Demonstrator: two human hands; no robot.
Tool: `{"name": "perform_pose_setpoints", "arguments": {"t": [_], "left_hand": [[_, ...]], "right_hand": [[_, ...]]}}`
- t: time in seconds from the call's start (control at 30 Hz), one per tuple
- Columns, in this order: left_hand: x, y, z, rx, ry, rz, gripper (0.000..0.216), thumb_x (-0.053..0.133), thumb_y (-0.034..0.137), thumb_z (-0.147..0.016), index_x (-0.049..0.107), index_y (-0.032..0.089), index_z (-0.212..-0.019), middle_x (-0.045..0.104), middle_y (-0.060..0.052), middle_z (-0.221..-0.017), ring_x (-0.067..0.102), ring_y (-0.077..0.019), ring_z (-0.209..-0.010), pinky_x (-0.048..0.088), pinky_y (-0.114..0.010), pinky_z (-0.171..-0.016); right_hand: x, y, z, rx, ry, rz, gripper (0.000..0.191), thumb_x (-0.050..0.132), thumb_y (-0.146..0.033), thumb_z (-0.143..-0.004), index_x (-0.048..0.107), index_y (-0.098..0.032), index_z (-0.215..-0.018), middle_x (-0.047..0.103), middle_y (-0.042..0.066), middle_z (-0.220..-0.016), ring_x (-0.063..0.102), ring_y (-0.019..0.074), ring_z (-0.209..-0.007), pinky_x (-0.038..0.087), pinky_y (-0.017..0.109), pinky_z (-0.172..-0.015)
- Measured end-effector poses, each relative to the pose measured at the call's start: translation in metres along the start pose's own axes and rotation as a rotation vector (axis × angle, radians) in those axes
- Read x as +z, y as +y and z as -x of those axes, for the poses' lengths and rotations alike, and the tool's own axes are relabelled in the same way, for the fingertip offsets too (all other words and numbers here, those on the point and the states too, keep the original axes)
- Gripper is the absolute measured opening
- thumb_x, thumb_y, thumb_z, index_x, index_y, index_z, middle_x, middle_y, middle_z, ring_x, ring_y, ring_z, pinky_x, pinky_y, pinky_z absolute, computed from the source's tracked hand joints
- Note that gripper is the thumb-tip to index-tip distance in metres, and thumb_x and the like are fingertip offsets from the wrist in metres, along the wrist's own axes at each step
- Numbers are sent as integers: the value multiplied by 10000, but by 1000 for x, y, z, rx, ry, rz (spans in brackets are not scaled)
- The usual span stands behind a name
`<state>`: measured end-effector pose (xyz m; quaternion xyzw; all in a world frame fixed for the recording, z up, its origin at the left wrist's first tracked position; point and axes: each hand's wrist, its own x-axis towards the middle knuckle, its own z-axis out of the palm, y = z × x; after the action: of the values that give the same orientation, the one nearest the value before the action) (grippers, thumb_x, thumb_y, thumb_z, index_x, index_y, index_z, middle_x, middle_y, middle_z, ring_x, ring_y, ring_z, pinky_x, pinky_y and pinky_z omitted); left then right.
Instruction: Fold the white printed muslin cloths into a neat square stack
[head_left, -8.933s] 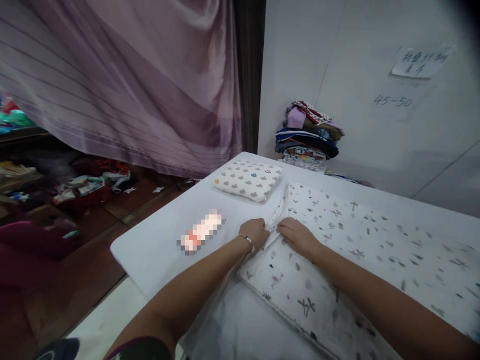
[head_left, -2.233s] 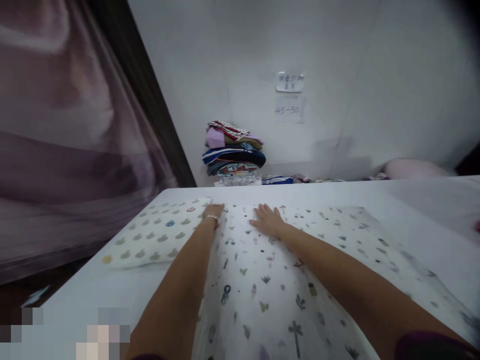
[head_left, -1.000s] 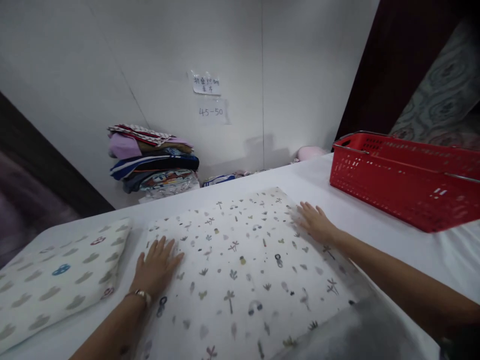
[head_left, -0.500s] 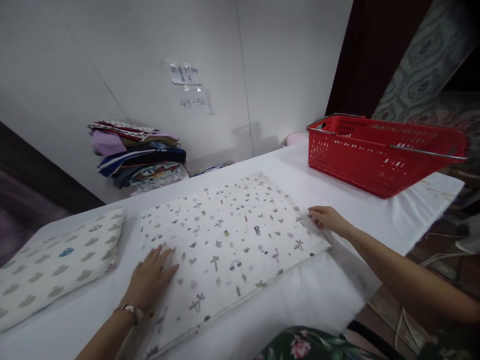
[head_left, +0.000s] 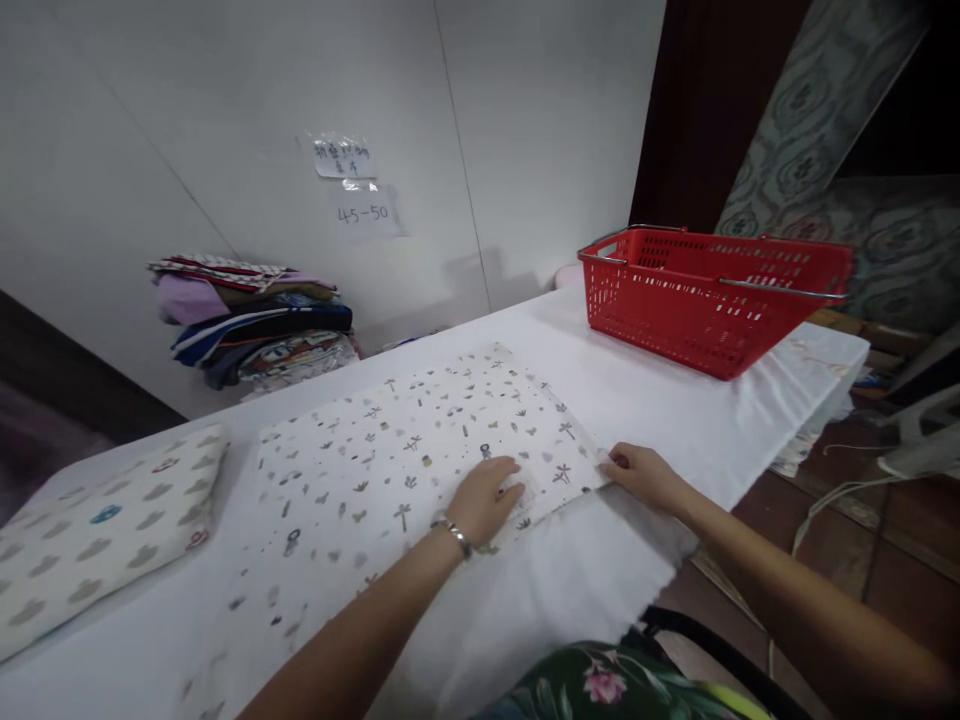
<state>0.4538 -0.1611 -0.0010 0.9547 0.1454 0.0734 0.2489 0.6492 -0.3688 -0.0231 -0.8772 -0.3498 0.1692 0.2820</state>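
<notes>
A white cloth printed with small palm trees, plants and shapes lies spread in front of me. My left hand rests palm down on its near right part, fingers stretched out and lightly bent, a bracelet on the wrist. At the cloth's near right corner, the fingers and thumb of my right hand are pinched together on the edge. My left forearm hides part of the cloth's near side. To the left lies a folded cream cloth with grey cloud shapes.
A red plastic basket with metal handles stands at the back right of the white-covered table. Folded clothes are piled against the wall at the back left. Two paper notes are taped above them.
My left hand has moved right, from the cloth's left side to its near right part. The right hand now pinches the near corner. The cloth's near left part spreads farther out.
</notes>
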Motion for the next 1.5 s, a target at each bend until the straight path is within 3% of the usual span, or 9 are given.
{"name": "perform_pose_setpoints", "arguments": {"t": [0.1, 0.3, 0.6, 0.7, 0.8, 0.9, 1.03, 1.23, 1.5], "left_hand": [[23, 37, -18, 58, -34, 66, 292, 500, 340, -812, 585, 212, -1060, 625, -35, -1052, 556, -176, -992, 437, -322, -892], [54, 89, -43, 88, 7, -47, 469, 645, 423, -675, 496, 189, -1053, 559, -57, -1003, 553, -214, -878, 445, -332, -721], [67, 92, -55, 46, 86, -131, 147, 500, 173, -736, 475, 197, -880, 555, -34, -866, 534, -176, -779, 383, -293, -653], [57, 89, -54, -41, 139, -3, 112, 444, 154, -759, 468, 212, -851, 541, 4, -747, 516, -138, -672, 360, -270, -611], [46, 90, -54, -85, 193, 65, 91, 417, 154, -767, 453, 217, -821, 503, 26, -658, 480, -121, -593, 343, -258, -576], [41, 93, -56, -47, 207, 34, 80, 430, 159, -757, 451, 218, -809, 515, 19, -679, 487, -123, -607, 348, -264, -585], [50, 95, -61, 80, 130, -101, 129, 450, 143, -730, 467, 215, -835, 554, -12, -798, 529, -156, -747, 373, -286, -650], [73, 98, -68, 143, -88, -245, 166, 467, 148, -739, 497, 193, -896, 566, -56, -911, 527, -199, -843, 398, -314, -680], [68, 96, -69, 14, -17, 81, 164, 455, 290, -824, 590, 206, -862, 603, -14, -809, 537, -140, -752, 392, -263, -655]], "right_hand": [[0, -4, 3, 27, -29, -216, 262, 513, -444, -758, 547, -184, -745, 546, -11, -571, 482, 120, -497, 335, 243, -485], [0, -17, 5, 39, -140, -719, 310, 556, -486, -724, 503, -181, -738, 498, -40, -536, 416, 82, -424, 305, 216, -416], [-5, -12, 9, 60, -274, -866, 325, 503, -502, -784, 525, -180, -751, 352, -79, -430, 278, 64, -380, 210, 207, -385], [-8, 0, 7, 11, -207, -701, 375, 430, -528, -821, 573, -182, -809, 414, -51, -473, 343, 86, -414, 262, 224, -426], [-10, 12, 0, -31, -35, -282, 348, 433, -507, -822, 603, -204, -806, 551, 4, -584, 473, 133, -532, 298, 247, -514], [-9, 16, -7, -24, -45, 27, 317, 466, -491, -804, 589, -209, -729, 614, 42, -666, 527, 167, -611, 265, 255, -527], [-3, 13, -12, -27, -65, 133, 203, 506, -380, -773, 564, -200, -700, 614, 45, -669, 520, 158, -591, 249, 252, -518], [0, 21, -12, -93, -88, -338, 149, 483, -273, -745, 503, -192, -621, 551, -16, -592, 485, 118, -570, 338, 227, -528], [-5, 15, -9, 153, -289, -868, 266, 551, -438, -723, 457, -194, -766, 507, -60, -448, 424, 81, -366, 290, 187, -360]]}}
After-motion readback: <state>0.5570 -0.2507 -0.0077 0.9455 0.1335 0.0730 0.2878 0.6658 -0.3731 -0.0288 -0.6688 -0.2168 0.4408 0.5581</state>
